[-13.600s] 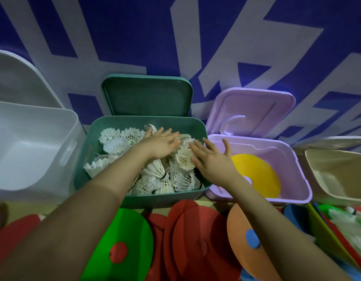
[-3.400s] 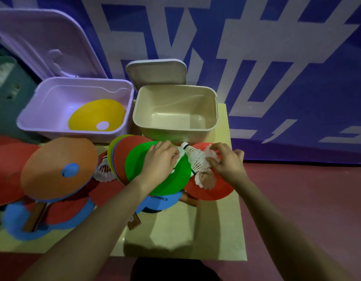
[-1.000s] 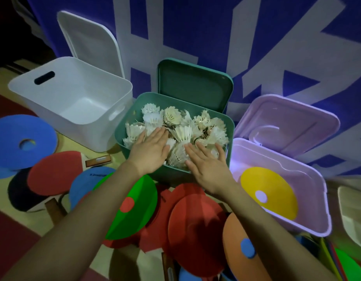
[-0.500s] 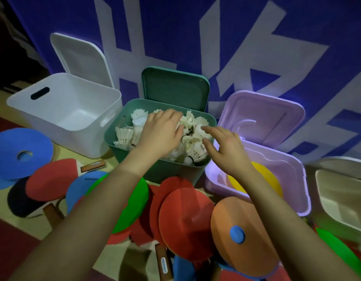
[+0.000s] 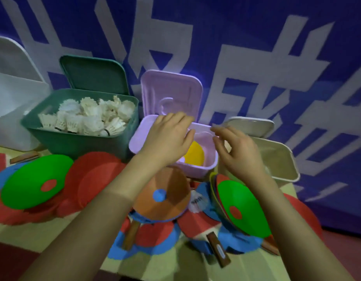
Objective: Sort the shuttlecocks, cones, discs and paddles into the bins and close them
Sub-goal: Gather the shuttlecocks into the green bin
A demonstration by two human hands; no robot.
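Green bin (image 5: 78,138): lid up behind it, heaped to the rim with white shuttlecocks (image 5: 88,116).
Lilac bin (image 5: 211,159): lid (image 5: 171,92) standing open against the blue wall; a yellow disc (image 5: 194,157) lies on its floor, partly hidden by the left hand.
Beige bin (image 5: 281,159): right of the lilac one, lid tipped back; what lies inside cannot be told.
White bin (image 5: 11,102): far left, only partly in view, lid raised.
Left hand (image 5: 167,136): over the lilac bin, fingers relaxed and lightly bent, holding nothing.
Right hand (image 5: 238,151): over the gap between the lilac and beige bins, fingers loosely curled, holding nothing that can be seen.
Worktop (image 5: 171,266): still crowded in front of the bins.
Left pile: a green disc (image 5: 33,183) on red discs (image 5: 90,177).
Middle: an orange disc (image 5: 163,195) with a blue centre, over red and blue paddles (image 5: 147,236) with wooden handles.
Right pile: a second green disc (image 5: 242,211) topping a tilted stack, just in front of the beige bin.
Stray shuttlecock (image 5: 195,201): on the worktop between the orange disc and the right stack.
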